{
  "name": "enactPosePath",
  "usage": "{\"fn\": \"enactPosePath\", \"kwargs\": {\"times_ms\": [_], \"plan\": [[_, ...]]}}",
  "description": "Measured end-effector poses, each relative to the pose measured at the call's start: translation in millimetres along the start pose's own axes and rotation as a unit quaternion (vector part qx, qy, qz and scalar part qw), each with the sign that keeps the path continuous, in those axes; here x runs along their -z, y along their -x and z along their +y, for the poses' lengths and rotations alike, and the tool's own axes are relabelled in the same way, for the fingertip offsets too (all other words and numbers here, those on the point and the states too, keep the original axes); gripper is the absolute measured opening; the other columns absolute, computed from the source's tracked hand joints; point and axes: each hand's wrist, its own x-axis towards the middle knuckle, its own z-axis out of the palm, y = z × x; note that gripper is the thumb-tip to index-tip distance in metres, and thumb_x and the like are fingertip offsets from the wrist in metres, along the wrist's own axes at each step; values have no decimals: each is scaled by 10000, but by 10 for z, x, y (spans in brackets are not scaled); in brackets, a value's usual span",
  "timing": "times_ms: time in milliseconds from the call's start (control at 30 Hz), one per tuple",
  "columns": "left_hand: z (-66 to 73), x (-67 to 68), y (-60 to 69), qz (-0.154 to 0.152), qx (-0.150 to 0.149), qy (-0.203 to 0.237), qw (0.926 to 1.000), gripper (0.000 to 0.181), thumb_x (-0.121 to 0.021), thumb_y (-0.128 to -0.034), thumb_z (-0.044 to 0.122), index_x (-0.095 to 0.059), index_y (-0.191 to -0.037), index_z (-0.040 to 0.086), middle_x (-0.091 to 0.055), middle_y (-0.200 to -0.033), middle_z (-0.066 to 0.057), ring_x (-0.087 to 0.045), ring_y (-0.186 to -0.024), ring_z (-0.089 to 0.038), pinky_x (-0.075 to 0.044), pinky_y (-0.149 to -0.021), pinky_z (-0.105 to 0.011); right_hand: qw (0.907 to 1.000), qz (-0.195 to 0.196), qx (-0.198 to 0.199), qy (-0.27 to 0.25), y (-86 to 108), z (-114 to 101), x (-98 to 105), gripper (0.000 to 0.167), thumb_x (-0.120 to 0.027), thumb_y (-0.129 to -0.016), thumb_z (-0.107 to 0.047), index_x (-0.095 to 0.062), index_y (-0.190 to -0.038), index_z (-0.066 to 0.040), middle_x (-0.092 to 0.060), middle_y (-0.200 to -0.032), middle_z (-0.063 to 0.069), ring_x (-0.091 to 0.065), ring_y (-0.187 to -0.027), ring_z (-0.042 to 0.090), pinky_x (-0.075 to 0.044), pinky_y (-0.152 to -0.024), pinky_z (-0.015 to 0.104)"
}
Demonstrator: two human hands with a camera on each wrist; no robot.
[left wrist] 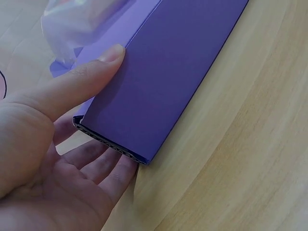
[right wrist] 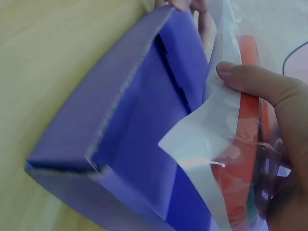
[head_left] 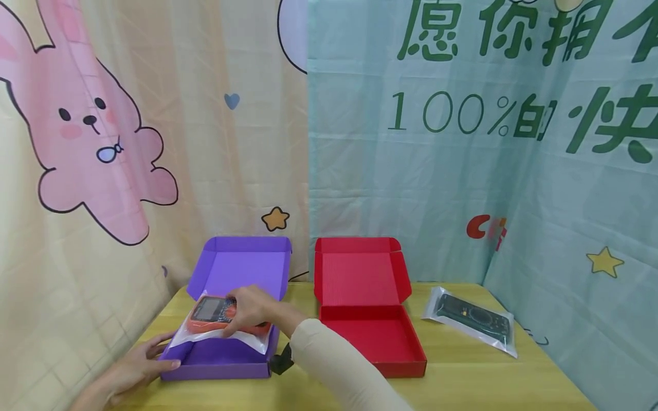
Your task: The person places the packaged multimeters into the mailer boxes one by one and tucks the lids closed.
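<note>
Pale sleeve (head_left: 341, 359) is nearest — right hand (head_left: 254, 308), fingers closed around bagged orange meter (head_left: 208, 311), long axis left-to-right above purple box (head_left: 221, 373); left hand (head_left: 136, 362) grips box corner.

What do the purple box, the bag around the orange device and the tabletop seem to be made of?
Purple box: corrugated cardboard, smooth and matte; fluting shows at its cut edge.
Bag: probably thin plastic film, glossy and partly clear; it wrinkles and catches highlights.
Tabletop: wood or wood-look laminate, smooth-looking, with pale grain lines; I can't tell which.
</note>
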Motion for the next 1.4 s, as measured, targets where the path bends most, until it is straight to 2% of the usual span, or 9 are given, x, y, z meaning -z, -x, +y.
{"fn": "enactPosePath", "kwargs": {"times_ms": [233, 300, 433, 600, 733, 900, 1133, 1267, 1400], "plan": [[-22, 0, 23, -20, -10, -26, 10000, 792, -661, -996, 21, -107, -1508, -222, -473, -1429, -308, -611, -1132, -121, -536, -943, -291, 9998, 121, -131, 85, 15, -46, -288, 580, -946, -688, -517, -701, -1121, -219, -559, -778, -176, -527, -674, -2, -425, -571, 138], [-17, -10, 22, 14, 18, -2, 10000, 795, -662, -995, 22, -110, -1517, -211, -451, -1446, -319, -603, -1140, -125, -535, -948, -300, 9995, 107, -232, 162, 15, -30, -347, 578, -941, -689, -532, -695, -1111, -223, -547, -772, -169, -520, -680, 7, -419, -575, 148], [-3, -26, 16, 132, 97, -4, 9999, 801, -672, -992, 31, -123, -1533, -189, -409, -1475, -344, -590, -1142, -119, -536, -944, -308, 9991, 112, -379, 178, -15, -7, -407, 595, -939, -686, -547, -691, -1122, -228, -544, -775, -157, -521, -693, 23, -422, -581, 167], [16, -32, 15, 175, 110, -176, 9996, 811, -672, -994, 31, -101, -1512, -220, -401, -1457, -407, -585, -1139, -135, -537, -931, -297, 9994, 185, -250, 177, -59, -15, -435, 543, -938, -698, -537, -655, -1051, -237, -543, -794, -160, -516, -700, 20, -424, -589, 171], [29, -32, 19, 142, 169, -234, 9995, 817, -662, -1007, 42, -76, -1506, -231, -406, -1439, -426, -579, -1156, -196, -536, -918, -289, 9994, 35, -323, 121, -50, -18, -497, 595, -939, -715, -507, -669, -1169, -232, -550, -843, -157, -515, -740, 16, -433, -634, 175], [42, -30, 9, 143, 225, -158, 9995, 812, -656, -1010, 37, -74, -1510, -228, -421, -1443, -388, -577, -1164, -210, -533, -924, -288, 9986, -165, -440, 255, -33, -4, -579, 820, -933, -718, -522, -624, -1417, -226, -593, -957, -166, -517, -815, 8, -455, -733, 180], [37, -30, 31, 136, 152, -195, 9996, 815, -659, -1004, 33, -73, -1502, -236, -421, -1443, -399, -594, -1133, -153, -533, -920, -279, 9974, -323, -478, 443, -29, 4, -605, 846, -927, -692, -579, -608, -1400, -242, -579, -982, -147, -522, -849, 20, -465, -732, 207], [24, -18, 25, 168, 82, -254, 9995, 825, -672, -995, 33, -79, -1505, -230, -394, -1450, -431, -584, -1142, -137, -535, -924, -278, 9977, -346, -166, 551, -23, 72, -549, 914, -897, -706, -621, -579, -1452, -198, -628, -1127, -130, -556, -976, 12, -472, -816, 181], [28, 2, 12, 178, 54, -370, 9991, 848, -696, -979, 45, -90, -1504, -230, -371, -1457, -450, -580, -1148, -141, -536, -926, -282, 9983, -391, 238, 373, 3, 144, -444, 958, -865, -765, -604, -519, -1524, -134, -610, -1379, -79, -542, -1221, 36, -424, -998, 170]]}}
